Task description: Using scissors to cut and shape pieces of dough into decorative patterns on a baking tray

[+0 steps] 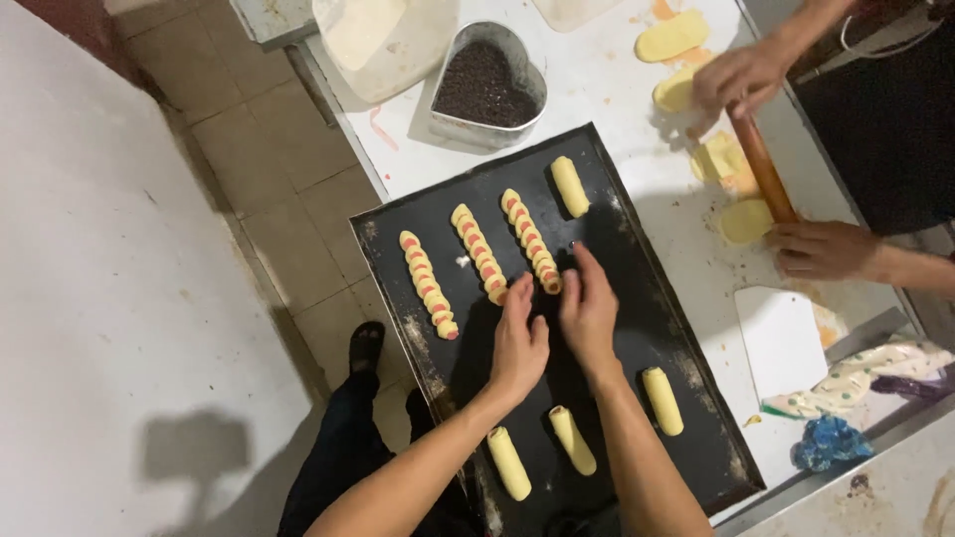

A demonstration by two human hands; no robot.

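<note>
On the black tray (637, 298), three rows of cut sausage-dough slices are already laid out: left row (429, 284), middle row (478, 254) and right row (530, 241). The left hand (517, 343) and right hand (589, 310) rest half-open at the near end of the right row, fingertips by its last slice, gripping nothing I can make out. Four uncut rolls remain: one at the top (570, 186) and three near the front (572, 441). Across the counter (617, 89), another person's hands work a rolling pin (764, 169) over dough.
</note>
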